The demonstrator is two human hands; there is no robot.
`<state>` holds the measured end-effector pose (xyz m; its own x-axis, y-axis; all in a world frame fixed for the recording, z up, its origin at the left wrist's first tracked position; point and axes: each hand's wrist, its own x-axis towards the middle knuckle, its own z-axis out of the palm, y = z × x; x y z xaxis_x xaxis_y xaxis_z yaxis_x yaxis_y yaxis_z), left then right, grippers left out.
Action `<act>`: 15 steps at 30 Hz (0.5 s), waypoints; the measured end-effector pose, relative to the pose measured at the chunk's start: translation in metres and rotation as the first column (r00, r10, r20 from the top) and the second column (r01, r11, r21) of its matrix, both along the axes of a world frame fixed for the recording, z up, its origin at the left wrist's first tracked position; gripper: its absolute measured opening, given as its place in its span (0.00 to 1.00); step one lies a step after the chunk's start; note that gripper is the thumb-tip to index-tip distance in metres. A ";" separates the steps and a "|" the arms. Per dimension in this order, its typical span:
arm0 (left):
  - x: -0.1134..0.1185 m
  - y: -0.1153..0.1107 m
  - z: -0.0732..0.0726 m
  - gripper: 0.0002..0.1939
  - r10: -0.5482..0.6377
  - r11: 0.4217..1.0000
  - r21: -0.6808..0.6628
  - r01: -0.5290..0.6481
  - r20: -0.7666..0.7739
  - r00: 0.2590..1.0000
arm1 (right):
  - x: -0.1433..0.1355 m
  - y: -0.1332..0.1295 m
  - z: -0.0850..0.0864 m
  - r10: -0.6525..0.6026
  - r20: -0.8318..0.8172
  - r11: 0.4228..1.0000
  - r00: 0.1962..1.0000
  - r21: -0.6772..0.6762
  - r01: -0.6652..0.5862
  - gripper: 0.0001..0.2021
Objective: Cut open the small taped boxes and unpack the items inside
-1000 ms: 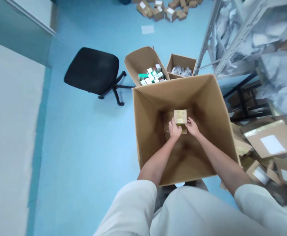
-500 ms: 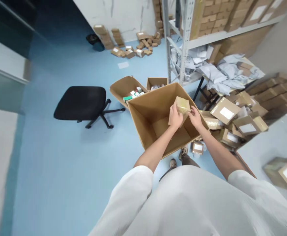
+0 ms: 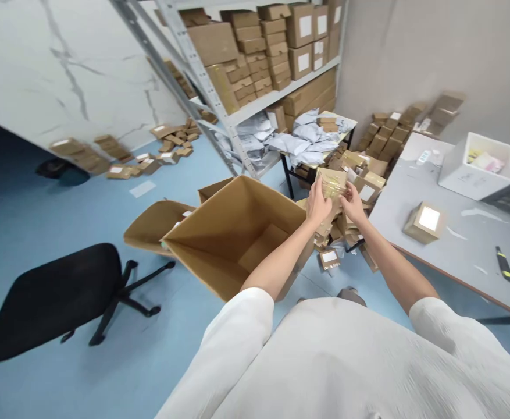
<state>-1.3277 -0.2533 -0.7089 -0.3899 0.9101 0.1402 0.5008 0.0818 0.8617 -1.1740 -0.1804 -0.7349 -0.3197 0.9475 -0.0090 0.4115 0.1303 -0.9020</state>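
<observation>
Between my hands is a small brown cardboard box point(image 3: 334, 181) with shiny tape across its top. My left hand point(image 3: 318, 203) grips its left side. On the right side, the fingers of my right hand point(image 3: 352, 203) are pressed to the box's edge. To the left stands a large, open-topped cardboard carton point(image 3: 220, 233), its visible inside bare. Behind the held box lies a heap of taped parcels point(image 3: 366, 186), some with white labels.
A grey table point(image 3: 464, 215) at right bears a labelled box point(image 3: 424, 223), a white bin point(image 3: 477, 166) and a utility knife point(image 3: 505, 263). A black chair point(image 3: 58, 297) stands left. Metal shelving point(image 3: 281, 87) with stacked boxes and a side table of grey mailer bags point(image 3: 311, 137) are behind.
My view has turned right, bringing the grey table into sight. Both hands have carried the small box from above the large carton to beyond its right edge.
</observation>
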 end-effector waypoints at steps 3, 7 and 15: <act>0.060 0.027 -0.008 0.49 -0.095 0.995 -0.025 0.097 0.043 0.995 | 0.064 0.013 -0.004 -0.085 0.013 0.996 0.996 0.006 0.085 0.42; 0.143 0.064 -0.028 0.49 -0.167 0.981 -0.083 0.178 0.120 0.979 | 0.154 0.035 -0.018 -0.147 0.058 0.989 0.987 -0.017 0.149 0.40; 0.278 0.117 -0.069 0.49 -0.170 0.950 -0.214 0.230 0.267 0.949 | 0.294 0.071 -0.046 -0.114 0.238 0.979 0.965 -0.141 0.150 0.38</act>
<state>-1.0496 -0.1367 -0.7783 -0.1913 0.9673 -0.1666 0.3068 0.2202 0.9259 -0.8800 -0.1096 -0.7808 -0.1640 0.9620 -0.2181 0.6118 -0.0742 -0.7875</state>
